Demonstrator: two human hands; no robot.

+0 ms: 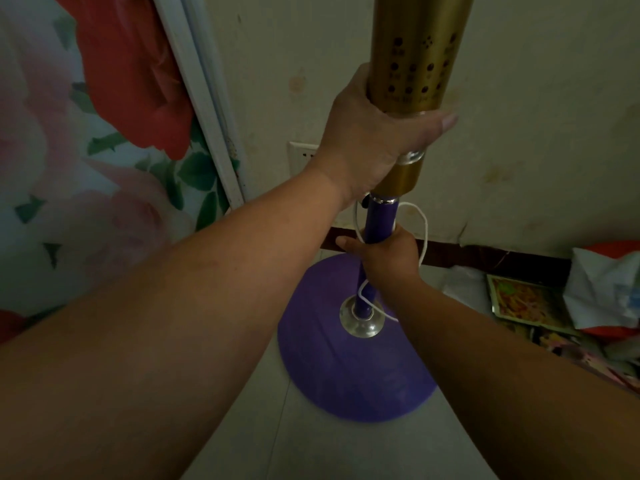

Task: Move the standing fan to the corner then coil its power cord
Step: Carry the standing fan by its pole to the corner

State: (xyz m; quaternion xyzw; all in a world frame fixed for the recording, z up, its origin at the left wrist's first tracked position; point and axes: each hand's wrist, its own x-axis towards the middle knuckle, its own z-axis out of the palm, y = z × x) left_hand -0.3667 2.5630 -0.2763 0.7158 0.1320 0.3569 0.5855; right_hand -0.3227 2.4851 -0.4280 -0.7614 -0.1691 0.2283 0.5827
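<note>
Standing fan [420, 57] upright, base close to the wall and the floral panel [86, 150], so it reads as already at or near the corner. Left hand [374, 133] wraps the pole where the gold control column meets the narrower gold collar, fingers curled round the far side, thumb laid across the front. Right hand [388, 252] sits lower, fingers clenched round the purple pole [379, 220], and it appears to trap the white power cord [424, 230] against the pole. Cord loops out to the right of the right fingers, runs back behind the hand, then shows again below them, crossing the pole just above the clear collar [362, 320] on the round purple base [346, 375]. Long axis of the pole runs vertical, straight through both grips; cord turns lie around that axis. Right hand is the nearer one to the slack, which hangs just beside and beneath its fingers. Judgement: move is done or nearly so, winding under way, left steadies while right feeds. Wall socket [304, 154] sits behind the left wrist; plug not visible. Papers and bags [588, 289] lie on the floor to the right.
</note>
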